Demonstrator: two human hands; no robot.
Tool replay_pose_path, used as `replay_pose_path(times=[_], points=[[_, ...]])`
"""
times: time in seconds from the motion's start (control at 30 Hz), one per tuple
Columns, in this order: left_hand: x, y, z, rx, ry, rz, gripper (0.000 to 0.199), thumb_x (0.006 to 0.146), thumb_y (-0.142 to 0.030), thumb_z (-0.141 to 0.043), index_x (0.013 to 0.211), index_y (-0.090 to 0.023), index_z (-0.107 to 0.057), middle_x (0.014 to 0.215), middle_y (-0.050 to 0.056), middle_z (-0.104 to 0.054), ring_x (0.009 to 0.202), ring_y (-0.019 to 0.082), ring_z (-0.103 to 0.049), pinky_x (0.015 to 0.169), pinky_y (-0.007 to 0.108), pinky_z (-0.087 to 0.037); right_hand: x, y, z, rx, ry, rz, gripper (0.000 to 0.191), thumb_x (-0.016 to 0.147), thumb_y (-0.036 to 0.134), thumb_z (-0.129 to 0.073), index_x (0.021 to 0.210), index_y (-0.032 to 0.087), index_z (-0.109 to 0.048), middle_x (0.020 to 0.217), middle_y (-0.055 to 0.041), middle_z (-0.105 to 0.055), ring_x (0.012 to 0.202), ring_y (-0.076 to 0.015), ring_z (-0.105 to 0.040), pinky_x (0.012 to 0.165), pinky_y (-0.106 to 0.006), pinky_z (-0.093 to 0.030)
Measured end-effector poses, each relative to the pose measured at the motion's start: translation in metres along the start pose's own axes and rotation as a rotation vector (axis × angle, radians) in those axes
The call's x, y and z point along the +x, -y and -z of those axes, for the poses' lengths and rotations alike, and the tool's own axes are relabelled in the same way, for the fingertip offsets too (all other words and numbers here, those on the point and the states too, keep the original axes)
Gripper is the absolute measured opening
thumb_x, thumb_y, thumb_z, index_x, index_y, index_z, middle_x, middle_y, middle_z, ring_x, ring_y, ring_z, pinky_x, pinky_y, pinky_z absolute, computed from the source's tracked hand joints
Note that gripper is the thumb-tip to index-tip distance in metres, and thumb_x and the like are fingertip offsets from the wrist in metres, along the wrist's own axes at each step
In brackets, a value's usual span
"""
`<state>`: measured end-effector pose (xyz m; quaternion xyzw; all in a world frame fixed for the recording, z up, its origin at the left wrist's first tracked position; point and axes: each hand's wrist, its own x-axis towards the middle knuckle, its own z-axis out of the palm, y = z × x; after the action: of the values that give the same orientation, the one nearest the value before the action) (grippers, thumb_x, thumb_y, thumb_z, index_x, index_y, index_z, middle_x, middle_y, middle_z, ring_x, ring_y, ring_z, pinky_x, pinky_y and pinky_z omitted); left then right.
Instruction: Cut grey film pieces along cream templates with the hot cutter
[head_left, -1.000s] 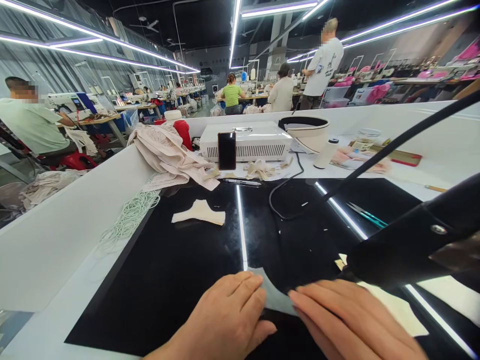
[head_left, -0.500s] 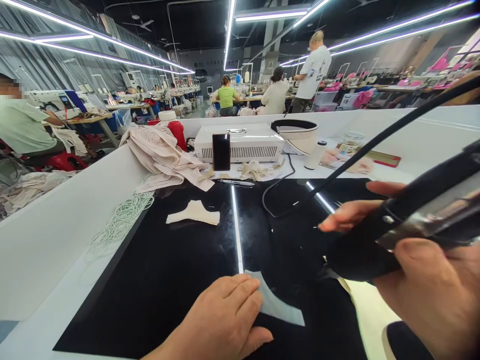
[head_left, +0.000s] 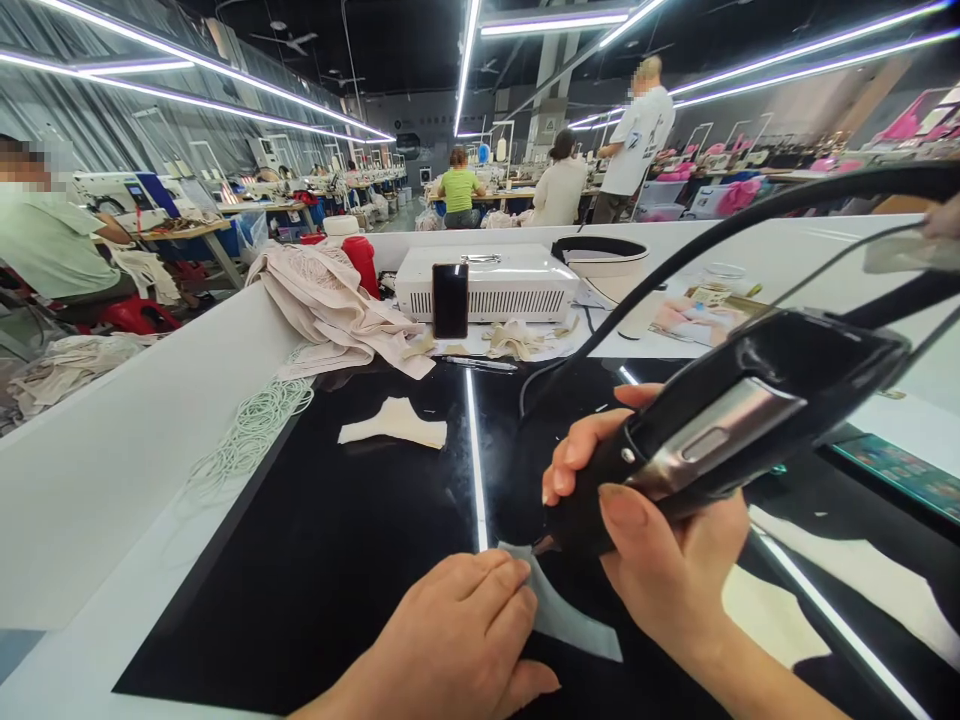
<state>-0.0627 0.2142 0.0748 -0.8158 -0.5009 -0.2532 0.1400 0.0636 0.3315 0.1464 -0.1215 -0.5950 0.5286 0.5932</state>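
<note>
My right hand (head_left: 667, 550) is wrapped round a black corded hand tool (head_left: 720, 430) with a silver panel on its side. The tool's small metal tip is at the upper edge of a grey-looking curved fabric piece (head_left: 574, 620); whether they touch, I cannot tell. On that piece's left end my left hand (head_left: 465, 630) lies flat, fingers side by side and thumb apart, pressing it to the black work surface (head_left: 300, 580). A cream fabric piece (head_left: 394, 422) of similar shape rests farther back on the left. More cream pieces (head_left: 772, 610) lie to the right, partly behind my right forearm.
Behind the surface stand a white vented box (head_left: 517, 290) and an upright phone (head_left: 450, 300). Beige fabric (head_left: 322, 310) is heaped at the back left, above tangled pale green cord (head_left: 255, 430). A black cable (head_left: 675, 230) arches over the right side. People work at machines beyond.
My right hand has brought the tool left and down to the grey-looking fabric piece. My left hand still rests on that piece. Cream pieces and a lit screen now show at the right.
</note>
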Motion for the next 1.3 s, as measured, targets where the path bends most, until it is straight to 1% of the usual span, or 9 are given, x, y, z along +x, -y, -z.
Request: replay_pose_path(times=[0.13, 0.27, 0.47, 0.67, 0.73, 0.93, 1.13, 1.3], points=[[0.001, 0.0, 0.0, 0.019, -0.019, -0.009, 0.048, 0.111, -0.048, -0.037, 0.106, -0.01, -0.067, 0.114, 0.008, -0.076, 0.106, 0.023, -0.071, 0.088, 0.033, -0.058, -0.001, -0.004, 0.0, 0.017, -0.005, 0.01, 0.047, 0.087, 0.047, -0.079, 0.121, 0.028, -0.053, 0.083, 0.0008, -0.065, 0.058, -0.0163, -0.062, 0.049, -0.032, -0.056], [0.001, 0.0, 0.0, 0.033, -0.019, -0.015, 0.047, 0.11, -0.048, -0.04, 0.106, -0.011, -0.067, 0.116, 0.007, -0.076, 0.107, 0.023, -0.071, 0.088, 0.033, -0.059, 0.0, -0.008, 0.001, 0.036, -0.009, 0.05, 0.044, 0.088, 0.039, -0.08, 0.121, 0.027, -0.054, 0.085, 0.0008, -0.066, 0.059, -0.0154, -0.063, 0.05, -0.032, -0.056], [0.0, -0.001, 0.0, 0.011, 0.0, -0.003, 0.048, 0.111, -0.048, -0.037, 0.108, -0.011, -0.067, 0.117, 0.007, -0.075, 0.109, 0.021, -0.07, 0.091, 0.033, -0.057, 0.0, -0.009, 0.002, 0.044, -0.024, 0.018, 0.042, 0.089, 0.035, -0.079, 0.121, 0.026, -0.054, 0.086, 0.0017, -0.066, 0.061, -0.0143, -0.063, 0.054, -0.03, -0.057], [0.0, 0.0, 0.001, 0.013, 0.008, 0.004, 0.048, 0.112, -0.049, -0.035, 0.107, -0.012, -0.066, 0.117, 0.006, -0.075, 0.109, 0.02, -0.07, 0.09, 0.032, -0.056, 0.0, -0.01, 0.001, 0.007, -0.041, 0.01, 0.035, 0.091, 0.036, -0.076, 0.116, 0.025, -0.054, 0.084, 0.002, -0.065, 0.062, -0.0148, -0.063, 0.054, -0.03, -0.057], [0.001, 0.0, 0.002, 0.011, 0.003, 0.002, 0.048, 0.112, -0.049, -0.035, 0.106, -0.012, -0.065, 0.118, 0.005, -0.074, 0.109, 0.02, -0.07, 0.089, 0.032, -0.056, 0.001, -0.011, 0.001, 0.002, -0.039, 0.003, 0.036, 0.09, 0.036, -0.077, 0.116, 0.025, -0.054, 0.084, 0.0021, -0.066, 0.062, -0.0147, -0.063, 0.053, -0.03, -0.056], [0.003, 0.001, 0.004, 0.014, 0.0, -0.008, 0.048, 0.112, -0.047, -0.034, 0.105, -0.012, -0.066, 0.114, 0.006, -0.075, 0.109, 0.02, -0.07, 0.09, 0.031, -0.056, 0.003, -0.013, -0.004, 0.074, -0.019, 0.011, 0.037, 0.09, 0.036, -0.077, 0.118, 0.026, -0.055, 0.083, 0.0028, -0.066, 0.062, -0.0141, -0.063, 0.055, -0.03, -0.057], [0.002, 0.0, 0.0, 0.022, -0.027, 0.001, 0.047, 0.112, -0.047, -0.036, 0.106, -0.012, -0.067, 0.114, 0.006, -0.075, 0.106, 0.02, -0.071, 0.087, 0.031, -0.057, 0.001, -0.014, -0.009, 0.09, -0.012, -0.006, 0.039, 0.088, 0.036, -0.079, 0.117, 0.026, -0.054, 0.082, 0.0023, -0.067, 0.06, -0.0139, -0.062, 0.052, -0.028, -0.056], [-0.001, -0.001, -0.002, 0.02, -0.014, -0.002, 0.046, 0.111, -0.048, -0.039, 0.108, -0.011, -0.067, 0.116, 0.007, -0.075, 0.107, 0.021, -0.071, 0.088, 0.032, -0.057, 0.001, -0.011, -0.009, 0.055, -0.016, 0.013, 0.032, 0.091, 0.033, -0.074, 0.115, 0.025, -0.055, 0.081, 0.0023, -0.067, 0.061, -0.0149, -0.063, 0.053, -0.03, -0.057]])
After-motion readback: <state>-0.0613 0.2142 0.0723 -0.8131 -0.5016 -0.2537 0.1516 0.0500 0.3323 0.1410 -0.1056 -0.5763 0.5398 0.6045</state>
